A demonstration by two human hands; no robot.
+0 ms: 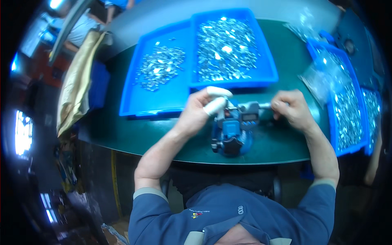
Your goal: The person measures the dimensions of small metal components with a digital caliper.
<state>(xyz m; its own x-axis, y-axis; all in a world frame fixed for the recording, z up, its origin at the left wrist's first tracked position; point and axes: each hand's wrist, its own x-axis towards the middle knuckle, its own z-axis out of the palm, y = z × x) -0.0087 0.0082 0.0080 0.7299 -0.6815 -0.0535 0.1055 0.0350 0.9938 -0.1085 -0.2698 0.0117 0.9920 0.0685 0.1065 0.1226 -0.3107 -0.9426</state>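
**Both hands on the clamped micrometer, trays of parts behind**

So you've got a grey digital micrometer (249, 111) sitting in a blue bench stand (231, 136) right at the near edge of the dark green table (281, 143), pretty much dead centre in front of you. Your left hand (200, 110) is curled in at the measuring end on the left side of it, with white finger cots on the thumb and forefinger (215, 105); the tips are pinched close together, but whatever sits between them is too small to make out. Your right hand (290, 108) is closed in a loose fist around the thin metal thimble end (265, 105) sticking out to the right.

Just behind your left hand there's a shallow blue plastic tray (163, 98) with a thin scatter of small shiny metal pieces (160, 66). Touching it on the right, a second blue tray (267, 61) holds a much thicker heap. Off to your right, another blue tray (332, 126) runs along the table edge, also full of silvery bits, with clear plastic bags (322, 75) lying over its far end. A gold-coloured bag (75, 87) hangs off the left of the table.
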